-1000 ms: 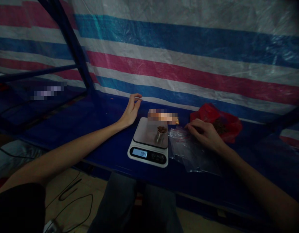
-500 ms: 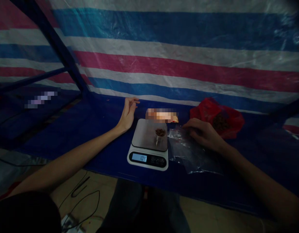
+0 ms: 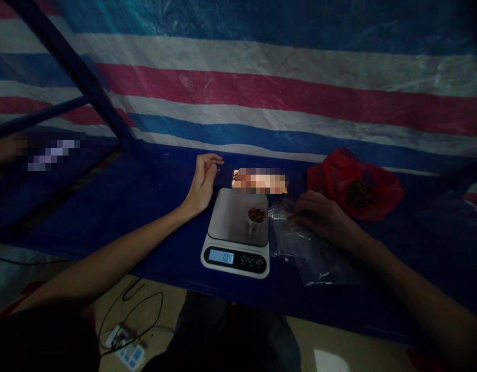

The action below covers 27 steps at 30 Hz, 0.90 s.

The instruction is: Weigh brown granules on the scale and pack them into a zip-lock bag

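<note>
A white digital scale (image 3: pixel 226 243) sits on the blue table (image 3: pixel 145 206), its display lit. A small cup (image 3: pixel 256 220) holding brown bits stands on the right of its platform. My left hand (image 3: pixel 202 182) rests on its edge on the table just left of the scale, fingers loosely curled, holding nothing. My right hand (image 3: pixel 322 216) lies palm down on a pile of clear plastic bags (image 3: pixel 319 253) right of the scale. A red plastic bag (image 3: pixel 354 186) with brown contents lies beyond my right hand.
A blurred flat packet (image 3: pixel 259 181) lies behind the scale. A striped tarp (image 3: pixel 261 93) hangs behind the table. A dark metal frame (image 3: pixel 67 67) stands at the left. Cables and a power strip (image 3: pixel 125 351) lie on the floor below.
The view has tilted down and shifted slightly. Both hands stay about where they were; the scale reading is unchanged.
</note>
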Available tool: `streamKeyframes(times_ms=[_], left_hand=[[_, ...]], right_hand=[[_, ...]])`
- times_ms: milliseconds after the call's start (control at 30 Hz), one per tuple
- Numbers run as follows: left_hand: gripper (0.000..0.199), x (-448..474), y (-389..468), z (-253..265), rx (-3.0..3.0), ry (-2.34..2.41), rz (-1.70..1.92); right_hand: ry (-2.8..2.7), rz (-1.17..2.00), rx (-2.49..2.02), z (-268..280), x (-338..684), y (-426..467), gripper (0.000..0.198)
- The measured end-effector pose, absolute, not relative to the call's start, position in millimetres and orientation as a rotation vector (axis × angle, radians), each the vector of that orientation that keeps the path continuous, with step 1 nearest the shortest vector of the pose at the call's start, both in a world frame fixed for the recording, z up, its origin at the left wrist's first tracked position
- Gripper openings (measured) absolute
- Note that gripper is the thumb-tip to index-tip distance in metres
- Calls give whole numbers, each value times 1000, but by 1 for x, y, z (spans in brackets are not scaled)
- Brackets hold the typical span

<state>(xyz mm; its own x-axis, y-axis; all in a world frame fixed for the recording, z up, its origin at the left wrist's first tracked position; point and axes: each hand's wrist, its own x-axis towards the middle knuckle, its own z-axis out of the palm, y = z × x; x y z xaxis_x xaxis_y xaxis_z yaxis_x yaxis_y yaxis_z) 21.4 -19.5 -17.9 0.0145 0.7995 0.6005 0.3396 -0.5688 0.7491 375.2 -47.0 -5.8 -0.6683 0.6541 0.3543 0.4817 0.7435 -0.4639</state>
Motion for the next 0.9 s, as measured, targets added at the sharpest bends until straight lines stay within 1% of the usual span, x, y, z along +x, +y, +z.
streamKeyframes(times_ms=[233, 433, 500, 633, 800, 900], left_hand=[[23, 20, -15, -20, 1936, 1159, 1638], [18, 9, -14, -4, 2113, 1108, 1687], [17, 6, -17, 2, 2213, 1078, 1663], [21, 5, -23, 8, 2377, 1031, 1579], [28, 8, -23, 0, 2419, 1045, 1499], [30, 8, -19, -6, 2407, 1071, 1472]], right_hand=[[-2329, 316, -933, -6, 382, -39, 13], [-2245, 200, -949, -2, 380, -39, 13], [-2246, 165, -938, 1, 377, -43, 13], [-2278, 112, -961, 5, 372, -49, 18], [-2327, 99, -1060, 3, 370, -49, 21], [-2303, 133, -1102, -2, 367, -47, 17]])
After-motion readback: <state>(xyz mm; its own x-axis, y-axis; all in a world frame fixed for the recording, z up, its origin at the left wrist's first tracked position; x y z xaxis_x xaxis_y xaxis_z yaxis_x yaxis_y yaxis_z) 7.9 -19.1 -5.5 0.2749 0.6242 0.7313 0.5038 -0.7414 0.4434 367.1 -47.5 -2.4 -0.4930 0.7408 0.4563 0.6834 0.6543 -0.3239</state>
